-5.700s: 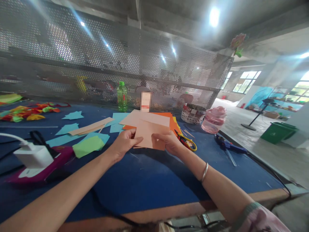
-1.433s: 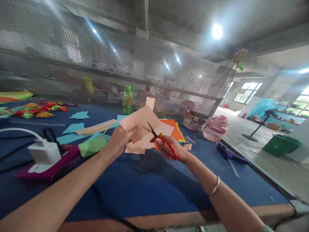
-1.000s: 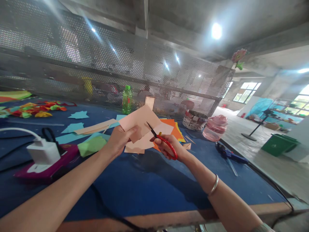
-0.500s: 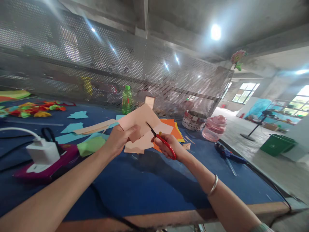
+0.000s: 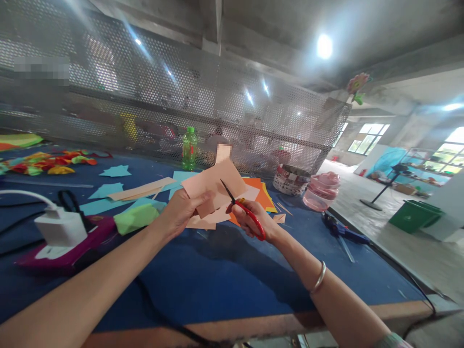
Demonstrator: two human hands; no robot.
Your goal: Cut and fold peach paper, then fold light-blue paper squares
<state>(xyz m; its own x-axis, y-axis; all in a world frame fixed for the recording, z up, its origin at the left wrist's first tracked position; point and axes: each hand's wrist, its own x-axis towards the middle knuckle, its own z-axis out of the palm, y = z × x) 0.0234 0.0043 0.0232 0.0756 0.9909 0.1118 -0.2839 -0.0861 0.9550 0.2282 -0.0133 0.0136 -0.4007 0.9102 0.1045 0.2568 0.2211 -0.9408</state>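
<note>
**Figure.** A peach paper sheet [image 5: 213,181] is held above the blue work table [image 5: 217,295] by the left hand [image 5: 177,213], its fingers [image 5: 201,197] pinched closed on the sheet's lower edge. Red-handled scissors [image 5: 258,228] are gripped in the right hand [image 5: 246,217], with the fingers [image 5: 237,208] curled around the handles. The blades are nearly closed, their tips lying against the sheet; whether paper lies between them cannot be told. Orange paper sheets [image 5: 252,191] are spread just beneath. Because the left fingers are near the blades, a nick could be caused by a slip of the sheet or a hurried closing of the blades. A ragged edge could be produced if the unsupported paper flexes, and the orange sheets could be caught if the blades are lowered.
</note>
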